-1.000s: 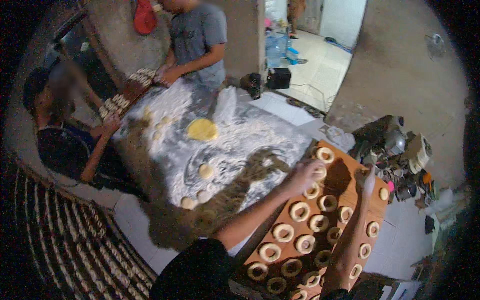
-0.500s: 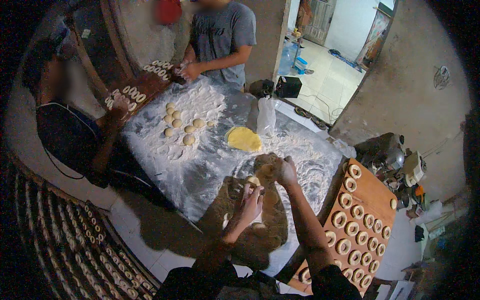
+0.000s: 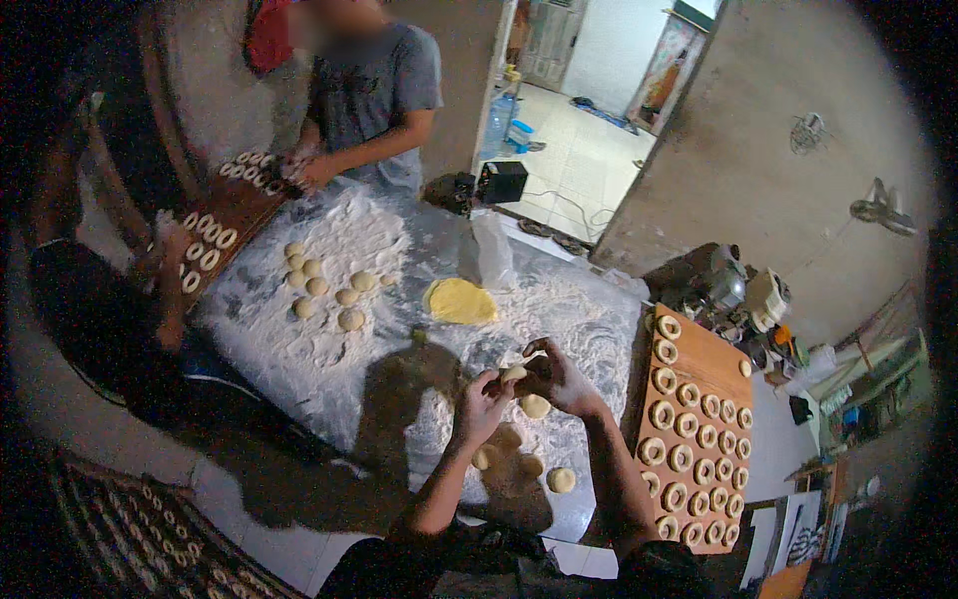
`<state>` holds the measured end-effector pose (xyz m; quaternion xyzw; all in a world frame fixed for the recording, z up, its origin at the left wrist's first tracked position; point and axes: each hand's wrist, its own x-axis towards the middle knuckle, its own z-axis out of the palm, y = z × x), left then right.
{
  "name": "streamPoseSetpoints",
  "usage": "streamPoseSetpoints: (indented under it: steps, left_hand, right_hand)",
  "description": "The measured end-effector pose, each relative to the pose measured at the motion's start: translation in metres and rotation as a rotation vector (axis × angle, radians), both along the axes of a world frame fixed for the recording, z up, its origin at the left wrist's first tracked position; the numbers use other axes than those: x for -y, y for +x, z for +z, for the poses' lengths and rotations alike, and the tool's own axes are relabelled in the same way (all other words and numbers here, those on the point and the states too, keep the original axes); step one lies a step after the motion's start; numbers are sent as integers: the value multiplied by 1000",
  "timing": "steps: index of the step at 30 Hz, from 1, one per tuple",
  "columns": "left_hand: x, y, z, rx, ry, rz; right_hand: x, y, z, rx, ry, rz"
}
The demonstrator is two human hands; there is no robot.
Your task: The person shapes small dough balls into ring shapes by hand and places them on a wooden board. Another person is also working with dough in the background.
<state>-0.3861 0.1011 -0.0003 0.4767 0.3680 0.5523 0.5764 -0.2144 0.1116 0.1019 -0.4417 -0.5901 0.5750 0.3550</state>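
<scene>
Over the near part of the floured metal table, both my hands meet around a small pale piece of dough (image 3: 513, 373). My left hand (image 3: 481, 407) pinches it from the left with thumb and fingers. From the right, the bent fingers of my right hand (image 3: 565, 384) grip its other side, partly hidden. Right under the hands lies a round dough ball (image 3: 535, 406). Another dough ball (image 3: 561, 480) rests nearer me, and smaller dough lumps (image 3: 482, 458) sit in shadow by my left forearm. Further off lies a flat yellow sheet of dough (image 3: 460, 300).
On my right a wooden board (image 3: 704, 389) bears rows of dough rings. Several dough balls (image 3: 350, 319) sit in flour (image 3: 344, 240) at the far left, near a plastic bag (image 3: 491, 250). Two people work beside a second board (image 3: 228, 222); a rack of rings (image 3: 150, 539) stands lower left.
My right hand has come in from the right to meet my left at the dough piece, which is now lifted between them. My view has swung right, so the scene sits further left.
</scene>
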Motion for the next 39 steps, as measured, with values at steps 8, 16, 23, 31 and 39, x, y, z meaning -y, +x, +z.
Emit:
streamPoseSetpoints:
  steps: [8,16,23,31,39]
  left_hand:
    - [3,-2,42,-477,131,-191]
    - [21,15,32,-305,531,152]
    - [43,19,82,1095,-123,-306]
    - [40,91,61,-451,396,43]
    - [69,188,39,-400,430,-48]
  right_hand:
    - [12,-37,-30,623,512,-518]
    - [43,-6,-18,-290,23,-123]
    - [75,-9,22,-436,-74,-329]
    - [93,26,-20,-690,-167,-413]
    - [131,148,-34,6,188,-412]
